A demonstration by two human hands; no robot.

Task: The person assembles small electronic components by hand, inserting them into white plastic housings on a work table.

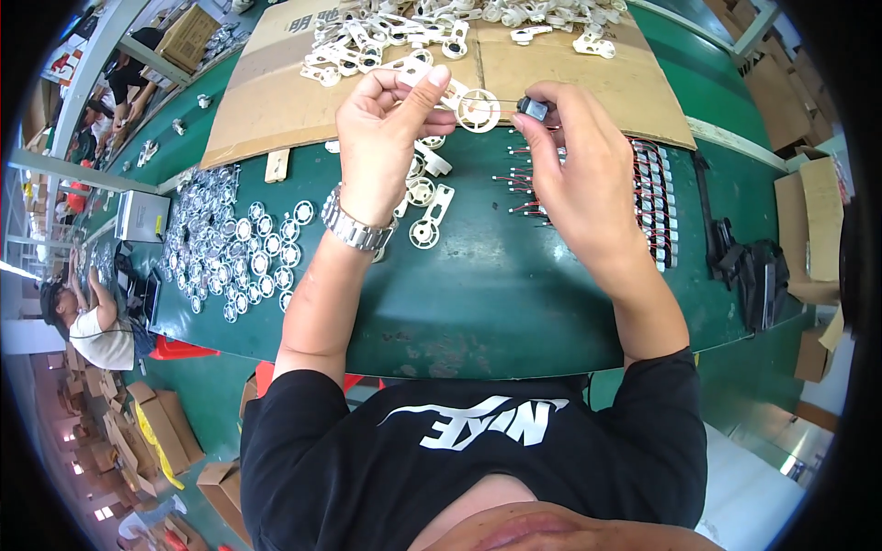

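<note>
In my left hand [378, 147] is a white plastic part [477, 111] with a round, spoked ring, pinched between thumb and fingers. My right hand [586, 165] grips a small dark block-shaped component [533, 108] between thumb and forefinger, just right of the ring. Thin wires run from this component across to the ring. Both hands are raised over the near edge of a cardboard sheet [266, 101]. Below my left hand, several similar white plastic parts [424, 232] lie on the green table [459, 312].
A large heap of white parts [404, 32] covers the far cardboard. At left lie many round metallic-looking pieces [260, 264]. Rows of small wired parts [663, 207] sit right, beside a black bag [763, 280]. Another person [96, 326] is at the far left.
</note>
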